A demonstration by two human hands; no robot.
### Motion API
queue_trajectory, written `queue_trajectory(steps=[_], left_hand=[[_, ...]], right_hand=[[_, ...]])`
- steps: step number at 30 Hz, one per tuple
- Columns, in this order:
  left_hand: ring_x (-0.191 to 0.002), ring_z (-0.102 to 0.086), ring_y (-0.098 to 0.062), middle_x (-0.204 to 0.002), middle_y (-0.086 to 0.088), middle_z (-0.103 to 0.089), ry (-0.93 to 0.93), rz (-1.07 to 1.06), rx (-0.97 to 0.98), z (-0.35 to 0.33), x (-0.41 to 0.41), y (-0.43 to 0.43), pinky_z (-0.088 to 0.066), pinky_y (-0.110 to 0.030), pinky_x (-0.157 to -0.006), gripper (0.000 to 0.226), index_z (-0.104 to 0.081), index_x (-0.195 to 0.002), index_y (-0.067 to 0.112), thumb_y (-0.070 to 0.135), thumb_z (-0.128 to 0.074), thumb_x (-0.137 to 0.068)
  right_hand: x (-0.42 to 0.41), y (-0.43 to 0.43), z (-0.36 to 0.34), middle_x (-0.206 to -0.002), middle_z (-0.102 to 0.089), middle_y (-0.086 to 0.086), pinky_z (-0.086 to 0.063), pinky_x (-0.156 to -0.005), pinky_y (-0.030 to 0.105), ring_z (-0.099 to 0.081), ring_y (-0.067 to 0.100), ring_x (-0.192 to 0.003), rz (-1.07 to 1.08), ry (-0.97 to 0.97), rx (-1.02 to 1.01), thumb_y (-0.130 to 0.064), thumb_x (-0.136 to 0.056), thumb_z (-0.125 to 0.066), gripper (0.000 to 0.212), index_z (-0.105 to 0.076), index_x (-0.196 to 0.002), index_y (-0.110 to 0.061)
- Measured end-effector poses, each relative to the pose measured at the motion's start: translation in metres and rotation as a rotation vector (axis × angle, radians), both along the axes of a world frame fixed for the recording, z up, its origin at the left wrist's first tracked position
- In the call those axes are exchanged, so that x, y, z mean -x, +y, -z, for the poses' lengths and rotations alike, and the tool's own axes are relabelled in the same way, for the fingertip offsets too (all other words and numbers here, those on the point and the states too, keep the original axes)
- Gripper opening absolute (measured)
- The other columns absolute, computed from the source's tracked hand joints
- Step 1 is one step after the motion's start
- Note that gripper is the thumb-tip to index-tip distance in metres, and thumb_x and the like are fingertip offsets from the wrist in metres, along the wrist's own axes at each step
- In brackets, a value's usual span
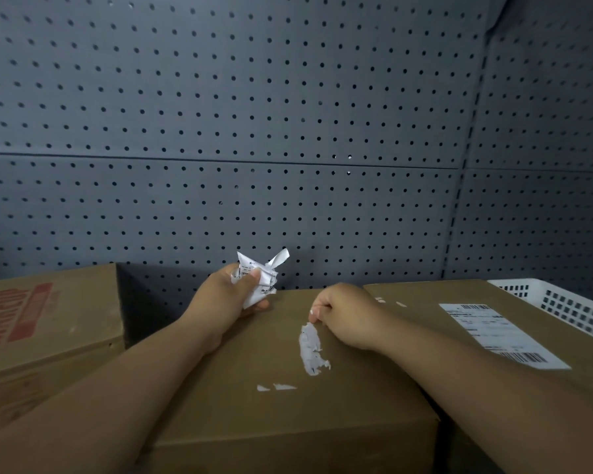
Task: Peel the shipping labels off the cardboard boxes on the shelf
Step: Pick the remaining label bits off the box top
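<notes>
On the middle brown cardboard box [254, 422], a torn white label remnant [310, 350] is pinched at its upper edge by the right hand [346, 316]; crumpled white label paper [259, 278] is clutched in the left hand [228, 295]. Open room is seen beyond the box's left edge.

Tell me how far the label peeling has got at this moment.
Done: most of the middle box label is off, crumpled label held in the left hand. In hand: the right hand pinches the top of the torn remnant stuck to that box, with small scraps below it. Left: the whole label on the right box, untouched.
</notes>
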State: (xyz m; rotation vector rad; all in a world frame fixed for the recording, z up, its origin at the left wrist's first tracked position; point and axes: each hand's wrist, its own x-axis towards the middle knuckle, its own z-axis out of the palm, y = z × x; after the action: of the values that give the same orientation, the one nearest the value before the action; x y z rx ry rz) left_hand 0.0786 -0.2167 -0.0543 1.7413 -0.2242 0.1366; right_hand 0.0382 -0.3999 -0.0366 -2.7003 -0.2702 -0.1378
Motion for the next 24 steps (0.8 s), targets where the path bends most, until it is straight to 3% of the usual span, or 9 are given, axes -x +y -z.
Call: queue_trajectory(steps=[4,11,20,24], left_hand=[[-0.083,-0.072,-0.021,-0.088,-0.002,-0.074,-0.002,-0.005,-0.021,-0.0005,-0.0006,-0.0003,-0.052,-0.043,-0.092,0.016,-0.063,-0.100,0.024,0.030,-0.048,-0.099],[-0.082,-0.072,-0.020,-0.091,-0.001,-0.073,-0.011,0.008,-0.023,0.0008,0.0000,0.0002,-0.053,-0.044,-0.092,0.017,-0.063,-0.102,0.022,0.029,-0.048,-0.099],[-0.082,-0.071,-0.020,-0.096,-0.002,-0.072,0.001,0.019,0.007,0.0003,-0.0007,-0.0007,-0.054,-0.038,-0.089,0.015,-0.062,-0.098,0.023,0.027,-0.048,-0.099],[-0.081,-0.071,-0.019,-0.095,-0.003,-0.072,0.000,0.016,0.003,-0.0003,-0.0006,-0.0007,-0.055,-0.036,-0.087,0.016,-0.062,-0.100,0.021,0.028,-0.047,-0.099]], right_hand=[[-0.0001,0.0022,0.0062,-0.110,-0.067,0.003,-0.037,-0.073,0.019,-0.059,0.014,-0.100,0.009,-0.057,0.034,-0.015,-0.098,-0.042,0.028,-0.069,-0.102,-0.009],[0.0015,0.0049,0.0099,-0.107,-0.067,0.007,-0.042,-0.082,0.024,-0.059,0.017,-0.099,-0.026,-0.097,0.055,-0.011,-0.098,-0.040,0.030,-0.069,-0.098,-0.006],[0.0010,0.0020,0.0078,-0.114,-0.065,0.004,-0.036,-0.077,0.021,-0.057,0.015,-0.102,-0.054,0.035,-0.013,-0.019,-0.100,-0.041,0.029,-0.068,-0.103,-0.010],[0.0031,-0.0011,0.0110,-0.107,-0.064,-0.001,-0.036,-0.065,0.013,-0.053,0.007,-0.090,0.033,-0.073,-0.183,-0.017,-0.099,-0.043,0.026,-0.068,-0.098,-0.014]])
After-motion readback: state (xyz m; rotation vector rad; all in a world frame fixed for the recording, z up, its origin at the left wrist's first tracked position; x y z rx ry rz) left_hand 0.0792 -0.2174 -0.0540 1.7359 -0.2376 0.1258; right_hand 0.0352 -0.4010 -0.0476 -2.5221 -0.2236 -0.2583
